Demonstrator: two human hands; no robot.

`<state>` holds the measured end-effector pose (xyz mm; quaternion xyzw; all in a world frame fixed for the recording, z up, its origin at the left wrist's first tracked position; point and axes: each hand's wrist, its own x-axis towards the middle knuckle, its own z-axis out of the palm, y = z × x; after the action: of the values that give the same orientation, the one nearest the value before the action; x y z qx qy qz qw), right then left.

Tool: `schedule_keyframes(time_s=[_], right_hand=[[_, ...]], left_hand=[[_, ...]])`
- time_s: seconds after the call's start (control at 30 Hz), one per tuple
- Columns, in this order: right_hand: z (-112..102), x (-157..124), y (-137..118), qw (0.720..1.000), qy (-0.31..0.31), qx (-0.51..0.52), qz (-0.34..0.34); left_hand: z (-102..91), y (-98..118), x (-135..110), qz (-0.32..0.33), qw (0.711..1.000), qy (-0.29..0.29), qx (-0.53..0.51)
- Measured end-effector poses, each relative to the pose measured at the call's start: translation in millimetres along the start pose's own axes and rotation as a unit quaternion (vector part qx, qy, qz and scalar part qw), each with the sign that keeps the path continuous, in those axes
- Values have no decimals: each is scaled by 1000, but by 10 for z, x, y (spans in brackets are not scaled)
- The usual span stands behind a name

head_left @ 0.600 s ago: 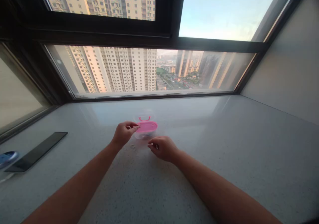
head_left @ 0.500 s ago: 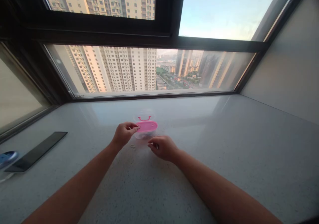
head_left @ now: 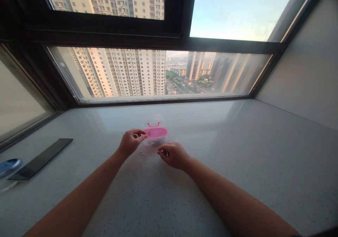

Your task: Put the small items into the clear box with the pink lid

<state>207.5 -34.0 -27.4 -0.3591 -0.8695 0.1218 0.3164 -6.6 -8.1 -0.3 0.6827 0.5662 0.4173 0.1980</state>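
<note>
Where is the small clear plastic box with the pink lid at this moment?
In the head view the small clear plastic box with the pink lid stands on the pale speckled stone sill, mid-frame, just beyond the left hand and right hand.

A small clear plastic box (head_left: 155,137) with a pink tray is sitting open on the speckled surface (head_left: 237,152), tiny rings (head_left: 142,154) lying just beside it.

A high-rise flat is indicated: beyond the hands, a dark-framed bay window (head_left: 182,36) is seen, through which residential tower blocks (head_left: 124,73) are viewed from well above. A speckled stone sill (head_left: 237,152) is spread beneath the hands, and a phone (head_left: 39,158) is laid far to their left.
</note>
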Motion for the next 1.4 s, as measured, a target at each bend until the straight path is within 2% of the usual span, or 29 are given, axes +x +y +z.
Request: schedule_keyframes(time_s=[0.13,0.2,0.3,0.57,0.87,1.3,1.4], right_hand=[[6,2,-1,1000,1,1,-1],[5,4,-3,1000,1,2,-3],[3,6,-6,1000,2,-1,-3],[6,6,-12,1000,13,-16,-8],[1,3,-32,1000,10,-17,-5],[-16,2,-30,1000,6,-17,-1],[-17,-3,-29,1000,8,-18,2]], left_hand=[[-37,68,17,28,999,12,30],[-43,131,56,61,994,10,93],[-24,237,139,96,973,-25,210],[68,384,278,74,953,-76,282],[65,420,273,41,947,-62,311],[108,362,287,36,959,-66,275],[59,362,300,31,962,-65,262]])
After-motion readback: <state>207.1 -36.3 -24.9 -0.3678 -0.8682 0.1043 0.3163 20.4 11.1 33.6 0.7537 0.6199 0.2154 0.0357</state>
